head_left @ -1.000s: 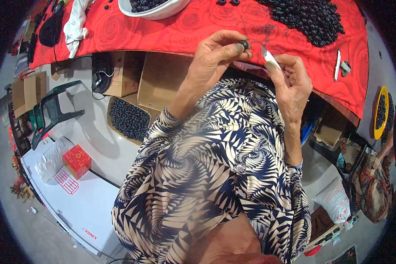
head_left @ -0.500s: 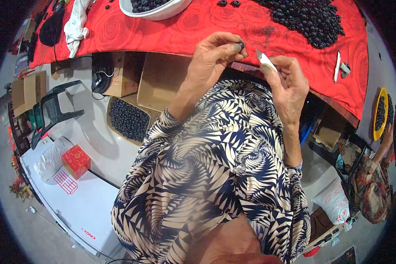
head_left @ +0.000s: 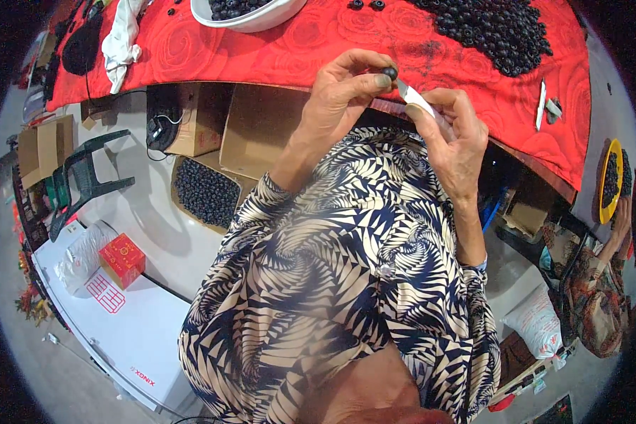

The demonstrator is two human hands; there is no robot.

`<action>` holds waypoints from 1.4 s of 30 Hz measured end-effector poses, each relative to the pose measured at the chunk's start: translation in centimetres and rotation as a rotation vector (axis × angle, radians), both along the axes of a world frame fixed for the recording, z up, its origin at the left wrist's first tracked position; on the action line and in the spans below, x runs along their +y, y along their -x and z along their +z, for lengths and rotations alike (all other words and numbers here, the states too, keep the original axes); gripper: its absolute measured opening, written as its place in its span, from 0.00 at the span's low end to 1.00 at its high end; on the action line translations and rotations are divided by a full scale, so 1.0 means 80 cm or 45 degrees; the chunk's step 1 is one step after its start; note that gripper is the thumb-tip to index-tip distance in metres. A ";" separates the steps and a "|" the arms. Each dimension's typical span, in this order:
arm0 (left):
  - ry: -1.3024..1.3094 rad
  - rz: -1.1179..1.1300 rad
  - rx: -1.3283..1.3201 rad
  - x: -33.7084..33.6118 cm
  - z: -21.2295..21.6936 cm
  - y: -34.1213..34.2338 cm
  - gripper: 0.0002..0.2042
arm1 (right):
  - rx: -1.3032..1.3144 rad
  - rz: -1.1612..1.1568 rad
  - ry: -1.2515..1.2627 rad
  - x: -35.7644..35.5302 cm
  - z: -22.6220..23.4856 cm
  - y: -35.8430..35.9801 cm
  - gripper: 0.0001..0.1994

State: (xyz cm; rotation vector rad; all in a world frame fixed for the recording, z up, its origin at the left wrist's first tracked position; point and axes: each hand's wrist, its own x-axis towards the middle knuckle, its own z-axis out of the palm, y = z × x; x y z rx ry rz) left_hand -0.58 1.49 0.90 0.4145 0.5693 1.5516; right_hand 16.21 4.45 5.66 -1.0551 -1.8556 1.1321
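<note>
My left hand [head_left: 339, 95] pinches a small dark round bead [head_left: 389, 72] between thumb and fingertips, just over the near edge of the table with a red cloth [head_left: 283, 49]. My right hand [head_left: 452, 138] grips a short white blade [head_left: 415, 99], its tip right against the bead. A big heap of the same dark beads [head_left: 491, 28] lies on the cloth beyond my hands. A white bowl [head_left: 251, 18] with more beads stands at the far left of the cloth.
A shallow box of dark beads [head_left: 206, 192] sits on the floor under the table beside cardboard boxes [head_left: 258, 127]. A green plastic chair [head_left: 81, 180] and a red box [head_left: 122, 259] are at left. Another person [head_left: 601, 297] with a yellow dish [head_left: 611, 180] is at right.
My hands have stayed close together at the table edge; the blade tip has come up against the bead. Nothing else has moved.
</note>
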 end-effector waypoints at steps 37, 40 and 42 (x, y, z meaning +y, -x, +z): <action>-0.039 -0.005 0.190 -0.003 0.008 0.003 0.11 | 0.007 -0.133 0.046 0.007 0.001 0.007 0.09; -0.033 0.205 0.494 0.001 0.030 0.018 0.07 | 0.102 -0.229 0.147 0.006 0.000 -0.002 0.08; -0.102 0.453 0.924 0.014 0.040 0.043 0.07 | 0.122 -0.246 0.136 0.006 -0.002 -0.010 0.08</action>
